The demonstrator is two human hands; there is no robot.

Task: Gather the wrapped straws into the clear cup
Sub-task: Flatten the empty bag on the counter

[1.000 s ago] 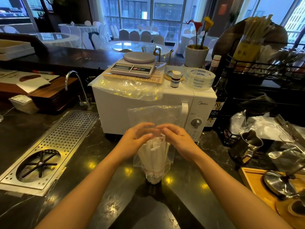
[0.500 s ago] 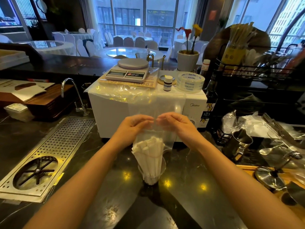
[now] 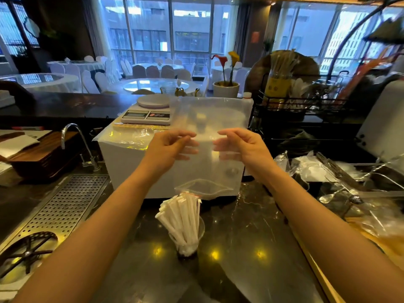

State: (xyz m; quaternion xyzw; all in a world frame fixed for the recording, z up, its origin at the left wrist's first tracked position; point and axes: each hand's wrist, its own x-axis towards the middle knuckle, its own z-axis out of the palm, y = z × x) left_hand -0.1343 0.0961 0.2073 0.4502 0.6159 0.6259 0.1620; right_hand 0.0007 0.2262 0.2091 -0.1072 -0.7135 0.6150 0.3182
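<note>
A bundle of white wrapped straws [image 3: 182, 221] stands in the clear cup [image 3: 200, 231] on the dark counter, leaning and fanning to the left. Above it hangs an upside-down clear zip bag [image 3: 209, 149], its open mouth just over the straw tips and nothing inside it. My left hand [image 3: 169, 147] and my right hand [image 3: 241, 147] each pinch the bag at its middle, one on either side, well above the cup.
A white microwave [image 3: 122, 158] with a kitchen scale [image 3: 147, 111] on top stands right behind the cup. A perforated metal drain tray [image 3: 54, 215] and tap [image 3: 74, 138] lie to the left. Crumpled plastic, spoons and a wooden tray [image 3: 341, 193] crowd the right.
Both hands have lifted the bag up off the straws. The straws have slid out of it and now stand bare in the cup.
</note>
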